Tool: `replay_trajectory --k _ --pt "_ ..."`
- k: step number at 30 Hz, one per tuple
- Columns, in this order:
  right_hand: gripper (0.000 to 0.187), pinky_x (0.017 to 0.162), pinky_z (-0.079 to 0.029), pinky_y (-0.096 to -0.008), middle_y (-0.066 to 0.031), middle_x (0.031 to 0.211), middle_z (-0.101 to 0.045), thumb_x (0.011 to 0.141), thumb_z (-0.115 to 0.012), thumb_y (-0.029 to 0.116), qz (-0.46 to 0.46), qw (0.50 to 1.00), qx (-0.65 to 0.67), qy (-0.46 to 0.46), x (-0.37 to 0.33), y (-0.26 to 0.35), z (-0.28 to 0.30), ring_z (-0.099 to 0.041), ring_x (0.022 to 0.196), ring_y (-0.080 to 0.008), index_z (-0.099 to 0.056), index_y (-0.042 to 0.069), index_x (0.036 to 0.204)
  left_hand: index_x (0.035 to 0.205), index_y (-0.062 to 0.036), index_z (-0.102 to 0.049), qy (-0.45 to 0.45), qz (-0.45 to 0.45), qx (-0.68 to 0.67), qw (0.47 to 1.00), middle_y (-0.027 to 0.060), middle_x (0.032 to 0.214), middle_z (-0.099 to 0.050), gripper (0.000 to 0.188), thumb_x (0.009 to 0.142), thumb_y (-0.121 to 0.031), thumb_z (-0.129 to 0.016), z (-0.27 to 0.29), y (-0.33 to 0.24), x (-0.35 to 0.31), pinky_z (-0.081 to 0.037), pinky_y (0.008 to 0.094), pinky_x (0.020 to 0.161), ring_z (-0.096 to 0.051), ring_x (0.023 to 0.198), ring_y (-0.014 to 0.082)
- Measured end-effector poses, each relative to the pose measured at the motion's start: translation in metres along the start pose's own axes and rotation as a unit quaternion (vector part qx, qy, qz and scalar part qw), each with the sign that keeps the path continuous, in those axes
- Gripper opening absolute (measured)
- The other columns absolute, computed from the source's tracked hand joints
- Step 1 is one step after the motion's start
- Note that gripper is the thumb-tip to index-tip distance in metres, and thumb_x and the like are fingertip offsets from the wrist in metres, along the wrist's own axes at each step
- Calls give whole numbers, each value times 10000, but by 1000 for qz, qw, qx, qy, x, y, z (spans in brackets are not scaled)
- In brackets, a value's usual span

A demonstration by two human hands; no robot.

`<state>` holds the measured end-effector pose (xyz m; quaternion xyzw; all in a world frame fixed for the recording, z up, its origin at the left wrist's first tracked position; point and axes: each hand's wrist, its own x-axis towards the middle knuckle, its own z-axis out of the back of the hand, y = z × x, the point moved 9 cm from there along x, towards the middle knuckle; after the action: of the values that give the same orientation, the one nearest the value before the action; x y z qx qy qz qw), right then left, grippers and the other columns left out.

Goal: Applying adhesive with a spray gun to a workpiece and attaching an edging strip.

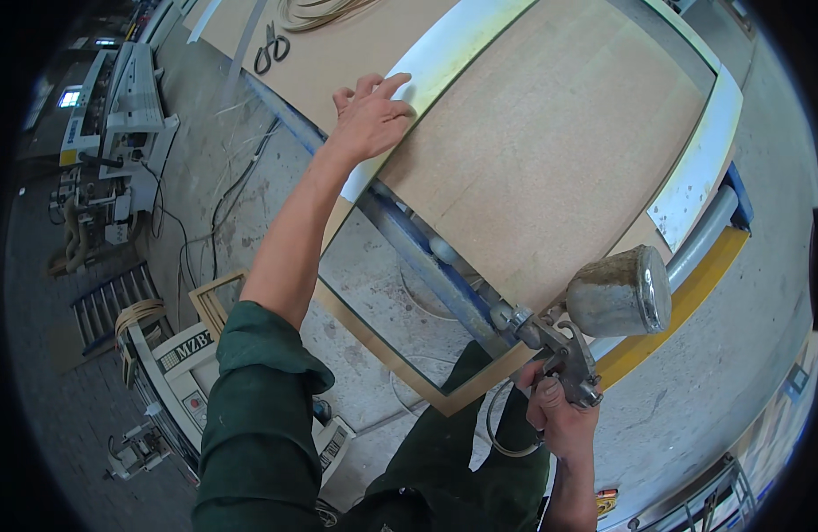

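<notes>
My right hand (564, 417) is wrapped round the handle of a metal spray gun (568, 355). The gun's stained cup (608, 297) sits on the upper side, and its nozzle points left over the near end of a large frame (444, 401). A white strip (440, 66) with yellowish smears covers the frame's left side; a second white strip (706, 168) lies along the right side. My left hand (373, 120) is over the left strip, fingers apart and slightly bent, holding nothing. Whether its fingertips press on the strip cannot be made out.
Beneath the frame lie a brown board (551, 133) and a blue metal support (426, 257). Scissors (271, 49) and a coil of thin strips (324, 11) rest at the far left. A hose (506, 448) hangs below the gun. Machines (129, 106) stand left, a yellow beam (675, 324) right.
</notes>
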<state>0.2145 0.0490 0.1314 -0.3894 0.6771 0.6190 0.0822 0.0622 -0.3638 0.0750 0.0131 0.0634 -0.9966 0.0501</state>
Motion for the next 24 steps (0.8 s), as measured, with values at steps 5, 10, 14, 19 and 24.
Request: replay_trajectory --k 5,10,14,19,24 --pt "428 492 -392 -248 -94 754 -660 1000 -689 365 -12 1000 0 3 0 -2 -5 -472 469 -67 -633 -58 1029 1119 -209 -802 14 1 -22 1000 13 1422 -578 370 760 -208 -711 2 -3 -17 -257 445 1061 -429 1354 253" --pt "436 483 -390 -242 -102 755 -663 997 -693 366 -22 999 -1 25 0 -7 -8 -474 470 -68 -636 -63 1051 1117 -199 -795 -1 10 0 1000 -4 1069 -626 405 724 -156 -708 -5 -11 -26 -307 403 910 -527 1090 205" --pt "443 504 -410 -244 -97 747 -661 995 -695 372 -10 1000 -3 20 1 -2 -7 -472 468 -66 -639 -61 1070 1099 -192 -793 -31 12 11 999 -6 996 -624 400 715 -139 -696 -11 -12 -27 -311 402 889 -540 1051 196" --pt "441 506 -417 -243 -99 759 -664 997 -692 370 -1 1000 -3 19 2 0 -4 -470 468 -64 -639 -60 1077 1064 -177 -789 -66 4 10 998 -5 969 -635 389 706 -91 -664 -12 -15 -27 -319 403 875 -556 1020 198" --pt "432 463 -387 -232 -108 792 -669 1000 -689 360 3 1000 10 20 2 2 -1 -477 477 -62 -638 -63 1074 1041 -159 -784 -78 1 11 997 -14 970 -644 375 707 -62 -645 -12 -18 -27 -319 403 867 -557 1006 198"
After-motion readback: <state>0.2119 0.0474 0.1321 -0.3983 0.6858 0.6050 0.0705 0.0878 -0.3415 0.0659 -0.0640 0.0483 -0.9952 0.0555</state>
